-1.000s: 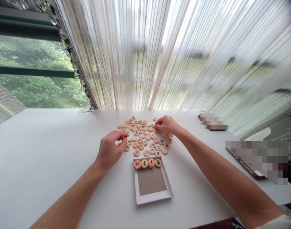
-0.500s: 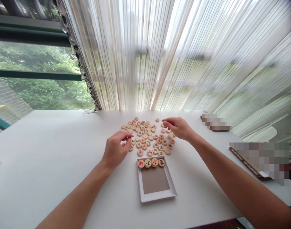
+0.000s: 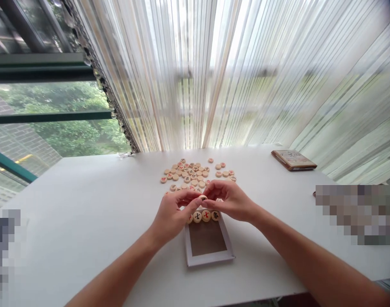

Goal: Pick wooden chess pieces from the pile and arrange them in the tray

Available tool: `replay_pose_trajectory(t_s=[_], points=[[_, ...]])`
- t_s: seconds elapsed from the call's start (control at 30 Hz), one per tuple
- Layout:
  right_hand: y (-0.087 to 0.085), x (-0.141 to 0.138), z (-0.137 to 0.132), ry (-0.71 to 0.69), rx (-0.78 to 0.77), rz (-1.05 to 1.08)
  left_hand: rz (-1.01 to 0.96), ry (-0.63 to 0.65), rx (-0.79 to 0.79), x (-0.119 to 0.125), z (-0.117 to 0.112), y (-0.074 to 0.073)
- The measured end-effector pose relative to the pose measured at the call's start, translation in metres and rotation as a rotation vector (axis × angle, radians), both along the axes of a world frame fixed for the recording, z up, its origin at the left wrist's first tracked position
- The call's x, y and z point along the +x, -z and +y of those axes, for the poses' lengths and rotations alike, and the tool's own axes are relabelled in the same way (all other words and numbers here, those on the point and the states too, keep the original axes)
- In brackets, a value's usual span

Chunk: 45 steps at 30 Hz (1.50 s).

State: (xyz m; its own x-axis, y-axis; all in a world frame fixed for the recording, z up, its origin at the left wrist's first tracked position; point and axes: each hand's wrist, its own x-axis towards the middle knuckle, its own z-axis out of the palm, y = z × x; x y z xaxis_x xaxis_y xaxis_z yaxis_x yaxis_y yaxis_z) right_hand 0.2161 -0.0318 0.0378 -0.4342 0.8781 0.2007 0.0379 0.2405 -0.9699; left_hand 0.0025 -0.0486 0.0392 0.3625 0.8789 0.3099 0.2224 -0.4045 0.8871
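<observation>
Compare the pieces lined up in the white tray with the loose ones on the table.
The tray pieces sit in one row against the far wall of the tray; the loose pieces lie scattered on the table. The tray pieces all show characters; several loose pieces show blank faces. Both are round pale wooden discs marked red or black. The left hand and right hand together pinch another piece.

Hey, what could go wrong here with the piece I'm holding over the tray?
The piece is pinched only by fingertips of the left hand and right hand; it might slip and knock the row already in the tray out of line. The hands sit close to the loose pieces, so a finger could scatter them across the table.
</observation>
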Motion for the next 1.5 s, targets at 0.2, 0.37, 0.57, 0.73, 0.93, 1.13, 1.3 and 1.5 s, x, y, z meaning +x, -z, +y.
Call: replay_pose_trajectory(t_s=[0.2,0.37,0.57,0.73,0.93,1.13,1.3,1.5], points=[[0.008,0.006,-0.011,0.054,-0.012,0.108,-0.102,0.047,-0.191,0.006,-0.001,-0.014],[0.008,0.009,-0.015,0.105,-0.039,0.179,-0.153,0.023,-0.249,0.013,0.000,-0.020],[0.013,0.005,-0.020,0.215,0.012,0.188,-0.218,-0.049,-0.164,0.013,-0.007,-0.007],[0.012,0.000,-0.032,0.269,0.163,0.145,-0.258,-0.098,-0.140,0.007,-0.020,-0.002],[0.004,-0.003,-0.036,0.277,0.289,0.116,-0.284,-0.106,-0.065,0.006,-0.022,0.000],[0.003,-0.002,-0.040,0.292,0.273,0.076,-0.352,-0.060,-0.157,0.008,-0.023,0.003],[0.000,-0.002,-0.041,0.228,0.099,0.123,-0.491,0.030,-0.431,0.011,-0.024,-0.001],[-0.002,-0.002,-0.039,0.211,0.001,0.151,-0.522,0.055,-0.523,0.012,-0.023,-0.004]])
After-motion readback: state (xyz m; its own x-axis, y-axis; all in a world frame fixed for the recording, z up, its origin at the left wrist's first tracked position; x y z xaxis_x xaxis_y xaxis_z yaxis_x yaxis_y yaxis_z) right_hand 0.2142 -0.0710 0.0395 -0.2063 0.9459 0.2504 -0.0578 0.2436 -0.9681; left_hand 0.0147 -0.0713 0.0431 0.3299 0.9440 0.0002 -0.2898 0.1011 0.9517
